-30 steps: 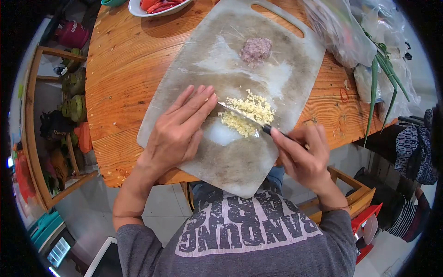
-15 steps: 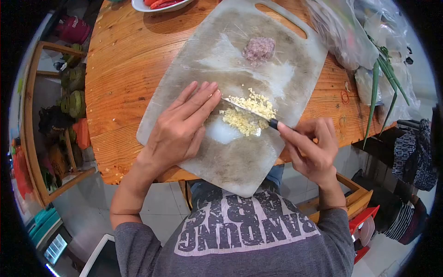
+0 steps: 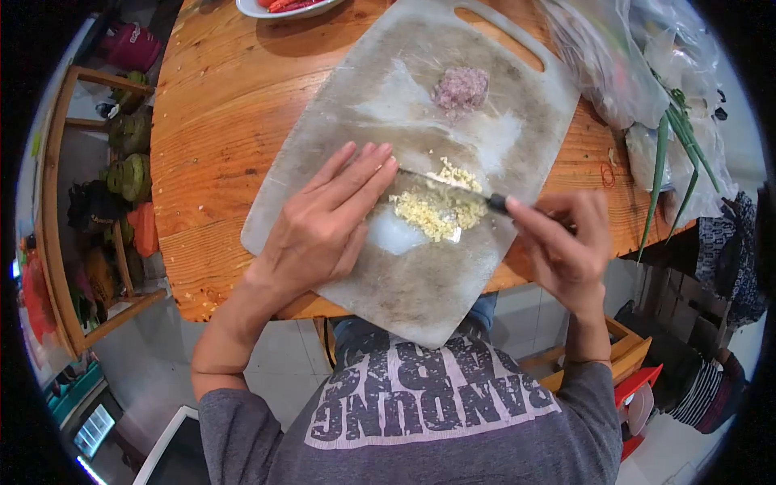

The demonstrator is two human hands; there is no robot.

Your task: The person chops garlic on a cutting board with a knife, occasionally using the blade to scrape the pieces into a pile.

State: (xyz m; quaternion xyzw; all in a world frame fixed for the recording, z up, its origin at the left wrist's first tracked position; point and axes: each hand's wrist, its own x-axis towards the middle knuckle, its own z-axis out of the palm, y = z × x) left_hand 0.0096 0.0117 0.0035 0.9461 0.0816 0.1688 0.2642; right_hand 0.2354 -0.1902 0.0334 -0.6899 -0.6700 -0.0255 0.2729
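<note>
1. A varnished wooden table [image 3: 212, 162], orange-brown with dark grain and a curved edge, spans the scene; small pale crumbs dot its left side.
2. Lying aslant on it, a large cutting board [image 3: 396, 295] in translucent whitish material shows grey-brown stains, fine scratches, rounded corners and a slot handle at its far end.
3. Thin, crumpled plastic bags [image 3: 598, 61] crowd the table's far right; their contents are hard to make out, with long green stalks [image 3: 685, 136] draped over them.
4. A person's left hand [image 3: 319, 222] lies flat over the board, fingers straight and side by side, tips at the knife's point; whether they press on the blade cannot be told.
5. The right hand [image 3: 570, 242] grips the knife's black handle between thumb and curled fingers, near the board's right edge.
6. The knife [image 3: 453, 184], its blade blurred, slants across the chopped heap.
7. A glossy white dish [image 3: 326, 10], cut off by the frame, holds bright red pieces [image 3: 293, 5].
8. Finely minced, moist, pale-yellow bits [image 3: 428, 214] spread loosely mid-board, between the hands.
9. Farther up the board sits a compact, pinkish-purple minced mound [image 3: 461, 89].
</note>
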